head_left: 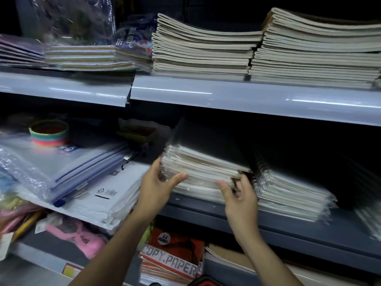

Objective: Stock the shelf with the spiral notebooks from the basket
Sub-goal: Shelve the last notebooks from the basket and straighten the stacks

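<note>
A stack of black-covered notebooks in clear wrap (203,162) lies on the middle shelf (288,221). My left hand (157,183) grips the stack's front left corner, thumb across the page edges. My right hand (239,195) holds the stack's front right corner, fingers curled against it. Right beside it lies a second stack of wrapped spiral notebooks (288,188), their wire coils facing the first stack. The basket shows only as a red and black rim (204,280) at the bottom edge.
The top shelf (247,96) carries two tall piles of plain notebooks (206,48). Zip folders and envelopes (92,174) lie left of my hands, with a striped tape roll (49,133) behind. Copy paper packs (171,259) sit below.
</note>
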Available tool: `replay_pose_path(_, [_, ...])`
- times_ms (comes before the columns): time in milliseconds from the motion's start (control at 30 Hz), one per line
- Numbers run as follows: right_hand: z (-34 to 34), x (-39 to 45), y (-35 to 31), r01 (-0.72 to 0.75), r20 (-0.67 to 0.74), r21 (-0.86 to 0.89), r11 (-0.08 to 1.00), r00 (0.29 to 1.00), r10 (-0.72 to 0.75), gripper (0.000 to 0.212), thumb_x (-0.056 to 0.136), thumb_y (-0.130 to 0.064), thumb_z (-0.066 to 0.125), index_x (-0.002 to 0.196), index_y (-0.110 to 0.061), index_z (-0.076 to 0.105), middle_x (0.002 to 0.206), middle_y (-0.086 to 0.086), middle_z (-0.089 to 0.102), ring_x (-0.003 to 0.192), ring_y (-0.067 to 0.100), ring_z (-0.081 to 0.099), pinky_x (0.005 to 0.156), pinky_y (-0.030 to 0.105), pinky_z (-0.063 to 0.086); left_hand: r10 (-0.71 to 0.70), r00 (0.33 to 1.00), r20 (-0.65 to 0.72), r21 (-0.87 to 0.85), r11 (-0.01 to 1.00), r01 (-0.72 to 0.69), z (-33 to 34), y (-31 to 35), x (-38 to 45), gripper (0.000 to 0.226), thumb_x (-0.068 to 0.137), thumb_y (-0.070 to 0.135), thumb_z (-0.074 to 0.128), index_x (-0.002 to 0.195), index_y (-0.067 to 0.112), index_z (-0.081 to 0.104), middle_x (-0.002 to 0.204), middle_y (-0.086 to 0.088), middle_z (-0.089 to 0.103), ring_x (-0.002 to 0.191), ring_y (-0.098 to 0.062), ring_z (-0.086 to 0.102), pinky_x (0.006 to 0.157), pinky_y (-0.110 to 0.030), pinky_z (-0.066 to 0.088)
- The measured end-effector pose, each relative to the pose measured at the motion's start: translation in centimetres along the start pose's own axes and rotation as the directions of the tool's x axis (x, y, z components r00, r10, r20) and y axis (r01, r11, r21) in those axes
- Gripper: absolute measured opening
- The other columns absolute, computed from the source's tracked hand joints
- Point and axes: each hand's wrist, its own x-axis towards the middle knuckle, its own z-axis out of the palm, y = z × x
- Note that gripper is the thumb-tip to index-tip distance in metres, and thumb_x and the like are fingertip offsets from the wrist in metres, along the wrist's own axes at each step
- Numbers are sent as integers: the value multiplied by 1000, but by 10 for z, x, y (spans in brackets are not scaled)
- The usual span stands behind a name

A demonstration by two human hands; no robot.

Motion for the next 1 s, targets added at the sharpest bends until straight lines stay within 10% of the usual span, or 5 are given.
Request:
replay_pose_path(400, [4,6,9,-41,12,-51,998,999,42,28,92,-41,64,117,-27,63,106,-12,72,102,0,65,97,33,52,-12,1000,-15,-13,1000,12,10,-9,-3,63,79,58,74,132,31,54,126,15,66,118,-5,61,105,-40,48])
replay_pose_path(600, [-3,7,13,-158,114,-95,983,979,168,45,84,-42,75,125,-32,60,110,-17,72,104,-1,67,97,31,51,-25,973,228,29,999,19,-8,-14,1,83,63,25,93,132,30,46,122,18,68,114,1,63,99,-24,50])
replay_pose_path(767, [-4,7,17,-139,71,-125,982,986,148,39,86,-29,75,124,-23,66,104,-13,75,99,-1,69,97,33,54,2,990,139,28,1000,-6,-4,-18,5,69,63,8,91,122,20,58,107,26,71,103,7,66,90,-10,50])
replay_pose_path(1000, [0,-2,10,-118,-3,-158,980,993,119,52,88,-38,70,137,-24,57,120,-6,70,114,11,65,93,18,48,-17,993,116,-53,998,23,2,-18,1,67,64,7,91,121,21,59,111,11,74,107,-4,68,100,-36,53])
